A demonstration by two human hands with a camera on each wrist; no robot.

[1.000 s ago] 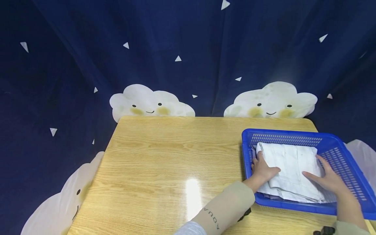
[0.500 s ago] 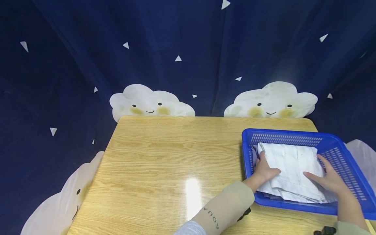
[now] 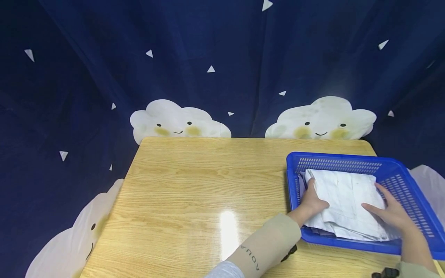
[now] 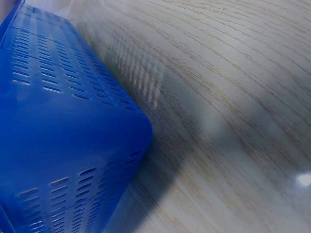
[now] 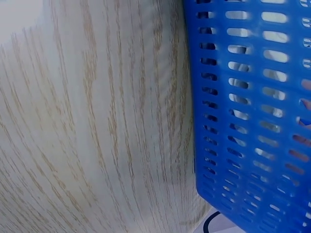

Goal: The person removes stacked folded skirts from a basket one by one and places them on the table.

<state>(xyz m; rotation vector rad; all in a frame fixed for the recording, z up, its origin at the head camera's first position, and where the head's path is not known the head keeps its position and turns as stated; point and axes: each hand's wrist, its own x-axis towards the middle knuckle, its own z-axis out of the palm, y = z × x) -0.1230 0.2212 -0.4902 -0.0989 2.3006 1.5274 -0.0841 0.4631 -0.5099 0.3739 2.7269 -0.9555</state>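
A folded white cloth (image 3: 342, 199) with stitched seams, perhaps a garment, lies in a blue plastic basket (image 3: 338, 156) at the right of the head view. Greyish-purple fabric (image 3: 301, 185) peeks out beneath its left edge. My left hand (image 3: 310, 204) rests along the cloth's left side, thumb spread over the top. At the right side my right hand (image 3: 392, 211) touches the cloth, its thumb and index finger spread apart. The remaining fingers of both hands are largely hidden. Both wrist views show the slotted outside of the basket, the left (image 4: 73, 121) and the right (image 5: 243, 97).
The basket stands on a wooden table (image 3: 194, 185) at its right end. Behind the table hangs a dark blue curtain (image 3: 194, 46) with white triangles and smiling clouds. A dark cable (image 5: 210, 221) curves below the basket's corner in the right wrist view.
The white cloth has shifted very slightly to the right. My left hand's fingers have drawn slightly in along its left edge; the right hand has barely moved. The basket has stayed put.
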